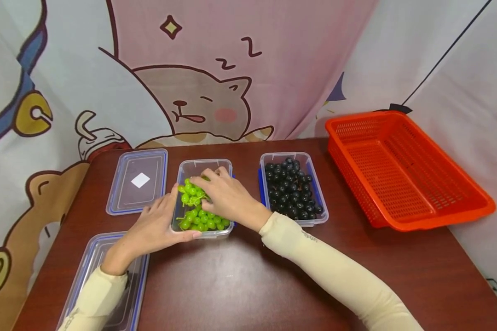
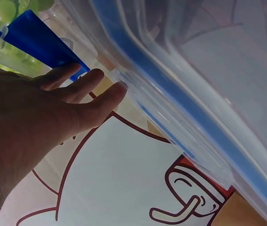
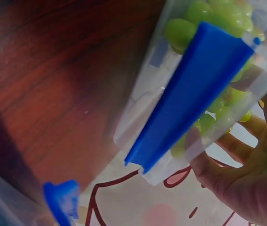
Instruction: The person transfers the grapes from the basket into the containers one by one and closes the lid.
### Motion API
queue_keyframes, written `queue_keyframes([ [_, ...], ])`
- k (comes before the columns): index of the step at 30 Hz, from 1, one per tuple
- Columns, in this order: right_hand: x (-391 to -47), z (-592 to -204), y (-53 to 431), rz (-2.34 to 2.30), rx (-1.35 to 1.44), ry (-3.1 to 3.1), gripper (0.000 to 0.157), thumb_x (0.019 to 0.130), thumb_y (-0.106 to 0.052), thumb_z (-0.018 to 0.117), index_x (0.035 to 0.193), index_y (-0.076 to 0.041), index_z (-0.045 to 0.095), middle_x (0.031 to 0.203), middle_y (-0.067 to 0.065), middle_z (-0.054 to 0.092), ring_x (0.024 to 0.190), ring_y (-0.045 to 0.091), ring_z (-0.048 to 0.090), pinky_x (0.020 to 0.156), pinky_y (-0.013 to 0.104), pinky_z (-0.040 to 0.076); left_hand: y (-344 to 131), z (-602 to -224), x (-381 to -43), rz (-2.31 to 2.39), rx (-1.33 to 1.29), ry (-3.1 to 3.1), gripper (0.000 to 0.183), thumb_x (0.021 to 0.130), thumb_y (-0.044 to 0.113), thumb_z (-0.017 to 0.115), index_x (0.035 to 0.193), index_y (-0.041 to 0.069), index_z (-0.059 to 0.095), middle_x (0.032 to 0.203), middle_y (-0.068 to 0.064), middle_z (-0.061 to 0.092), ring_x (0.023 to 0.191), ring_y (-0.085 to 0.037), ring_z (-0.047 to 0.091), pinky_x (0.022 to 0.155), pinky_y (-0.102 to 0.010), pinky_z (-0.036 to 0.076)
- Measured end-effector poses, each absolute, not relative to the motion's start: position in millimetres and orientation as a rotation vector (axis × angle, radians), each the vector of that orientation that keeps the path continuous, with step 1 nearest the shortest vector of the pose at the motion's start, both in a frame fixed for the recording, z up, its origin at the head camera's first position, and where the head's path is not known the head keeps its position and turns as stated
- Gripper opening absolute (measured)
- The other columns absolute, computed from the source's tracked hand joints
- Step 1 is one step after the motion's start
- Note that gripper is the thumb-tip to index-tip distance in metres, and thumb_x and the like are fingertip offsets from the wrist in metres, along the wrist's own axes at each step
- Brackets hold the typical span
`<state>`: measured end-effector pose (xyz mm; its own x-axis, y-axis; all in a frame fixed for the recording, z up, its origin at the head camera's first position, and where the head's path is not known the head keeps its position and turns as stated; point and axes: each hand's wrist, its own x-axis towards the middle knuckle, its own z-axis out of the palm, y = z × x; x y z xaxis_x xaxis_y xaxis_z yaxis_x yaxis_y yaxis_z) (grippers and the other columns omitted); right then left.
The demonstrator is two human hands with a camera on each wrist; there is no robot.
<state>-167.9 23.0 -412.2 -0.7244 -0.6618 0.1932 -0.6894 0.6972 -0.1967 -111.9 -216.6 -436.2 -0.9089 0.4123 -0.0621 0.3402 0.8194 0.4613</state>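
Observation:
A clear plastic container (image 1: pixel 205 163) with blue side clips holds green grapes (image 1: pixel 203 220) on the table. My left hand (image 1: pixel 159 225) lies along its left side, fingers fairly straight, the thumb against the front wall. From the right, my right hand (image 1: pixel 225 193) reaches over the rim and grips the rear bunch of green grapes, its fingers bent over them. In the right wrist view a blue clip (image 3: pixel 194 94) hangs down the container's side, with the grapes (image 3: pixel 180 35) showing through the wall. The fingertips among the grapes are partly hidden.
To the right stands a second container of black grapes (image 1: pixel 291 188), and beyond it an orange-red plastic basket (image 1: pixel 397 170). Two clear lids with blue seals lie on the left: the rear lid (image 1: pixel 128 195) bears a white label, the front lid (image 1: pixel 138 285) sits under my left forearm.

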Motion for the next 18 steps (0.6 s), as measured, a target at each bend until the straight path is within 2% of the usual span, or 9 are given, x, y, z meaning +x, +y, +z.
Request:
queue_keyframes([
  [3, -171, -416, 24, 0.372, 1.111, -2.814, 0.056, 0.102, -0.026, 0.077, 0.155, -0.019, 0.062, 0.144, 0.01, 0.06, 0.12, 0.032, 0.058, 0.079, 0.037, 0.061, -216, -436, -112, 0.672, 0.591, 2.841, 0.139, 0.086, 0.08, 0.075, 0.174, 0.0, 0.002, 0.17, -0.034, 0.03, 0.153, -0.054, 0.033, 0.109, -0.087, 0.025],
  [5, -172, -419, 26, 0.357, 1.095, -2.835, 0.057, 0.102, -0.028, 0.077, 0.156, -0.019, 0.061, 0.149, 0.011, 0.058, 0.127, 0.033, 0.058, 0.092, 0.043, 0.059, -216, -436, -112, 0.669, 0.592, 2.837, 0.14, 0.086, 0.08, 0.075, 0.174, 0.001, 0.001, 0.17, -0.034, 0.03, 0.153, -0.055, 0.033, 0.109, -0.087, 0.025],
  [9, -175, -419, 31, 0.358, 1.022, -2.888, 0.061, 0.102, -0.036, 0.079, 0.157, -0.019, 0.06, 0.159, 0.014, 0.052, 0.146, 0.035, 0.047, 0.115, 0.054, 0.041, -215, -434, -112, 0.666, 0.594, 2.834, 0.14, 0.086, 0.08, 0.075, 0.174, 0.002, -0.002, 0.171, -0.034, 0.029, 0.154, -0.055, 0.032, 0.109, -0.088, 0.023],
  [11, -175, -419, 33, 0.372, 0.995, -2.925, 0.063, 0.102, -0.041, 0.078, 0.158, -0.019, 0.058, 0.161, 0.014, 0.051, 0.151, 0.034, 0.043, 0.119, 0.057, 0.034, -215, -433, -112, 0.662, 0.591, 2.831, 0.14, 0.086, 0.08, 0.075, 0.174, 0.002, -0.002, 0.171, -0.034, 0.028, 0.154, -0.055, 0.032, 0.109, -0.088, 0.023],
  [14, -175, -420, 36, 0.388, 1.002, -2.986, 0.069, 0.105, -0.048, 0.073, 0.162, -0.015, 0.052, 0.159, 0.013, 0.053, 0.15, 0.03, 0.046, 0.121, 0.059, 0.027, -215, -432, -112, 0.658, 0.587, 2.825, 0.14, 0.086, 0.08, 0.075, 0.174, 0.001, -0.002, 0.171, -0.034, 0.028, 0.153, -0.055, 0.032, 0.109, -0.088, 0.023],
  [18, -175, -421, 39, 0.41, 1.019, -3.018, 0.071, 0.109, -0.053, 0.065, 0.165, -0.013, 0.047, 0.158, 0.013, 0.055, 0.146, 0.026, 0.05, 0.122, 0.059, 0.024, -216, -433, -112, 0.661, 0.582, 2.825, 0.14, 0.087, 0.08, 0.075, 0.174, 0.001, -0.001, 0.172, -0.034, 0.027, 0.154, -0.055, 0.031, 0.11, -0.087, 0.022],
])
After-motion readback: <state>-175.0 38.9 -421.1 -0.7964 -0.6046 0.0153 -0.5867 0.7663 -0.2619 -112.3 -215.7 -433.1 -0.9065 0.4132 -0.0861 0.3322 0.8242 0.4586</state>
